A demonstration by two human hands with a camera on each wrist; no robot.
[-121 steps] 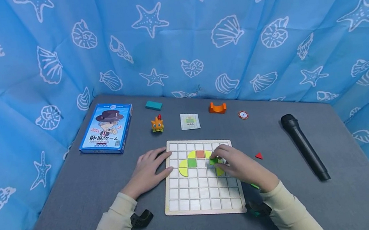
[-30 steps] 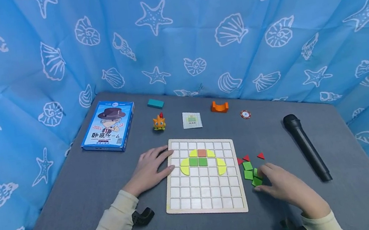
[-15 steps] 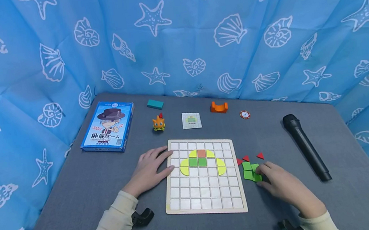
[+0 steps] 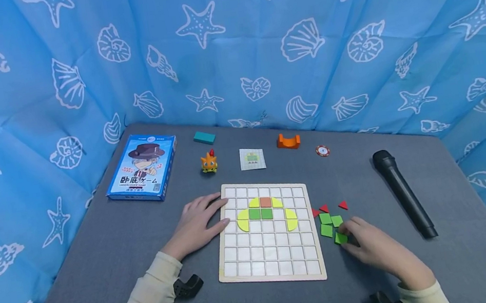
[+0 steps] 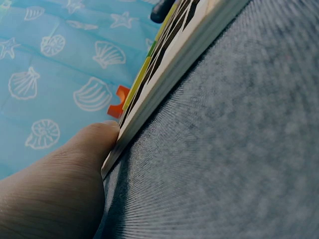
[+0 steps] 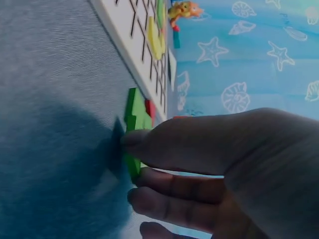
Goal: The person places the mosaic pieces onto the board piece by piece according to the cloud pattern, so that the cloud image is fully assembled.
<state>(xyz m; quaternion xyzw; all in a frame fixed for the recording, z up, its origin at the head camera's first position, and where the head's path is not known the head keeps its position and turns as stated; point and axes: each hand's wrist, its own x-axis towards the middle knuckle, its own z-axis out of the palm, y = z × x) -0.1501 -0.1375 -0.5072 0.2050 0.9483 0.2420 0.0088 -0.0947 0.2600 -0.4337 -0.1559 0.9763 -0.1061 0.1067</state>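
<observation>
My left hand (image 4: 195, 225) rests on the table with its thumb and fingertips at the left edge of the wooden grid board (image 4: 271, 274). Yellow rounded tiles (image 4: 243, 220), an orange-red square tile (image 4: 265, 202) and two green square tiles (image 4: 260, 213) lie in the board's cells. To the right of the board, my right hand (image 4: 372, 244) pinches a green square tile (image 4: 340, 238) between thumb and index finger; in the right wrist view the thumb (image 6: 164, 142) covers part of it. Loose green square tiles (image 4: 327, 231) and red triangle tiles (image 4: 343, 205) lie just beyond.
A pattern card (image 4: 252, 158), an orange toy figure (image 4: 209, 162), a teal block (image 4: 204, 137), an orange U-shaped block (image 4: 288, 141) and a poker chip (image 4: 322, 150) stand behind the board. A blue game box (image 4: 143, 168) lies far left, a black microphone (image 4: 404, 193) right. A blue curtain (image 4: 228, 45) hangs behind.
A second green square has appeared on the board, and my right hand has moved from there to the loose tiles. One green tile has slid toward me from the others. The left hand stays put.
</observation>
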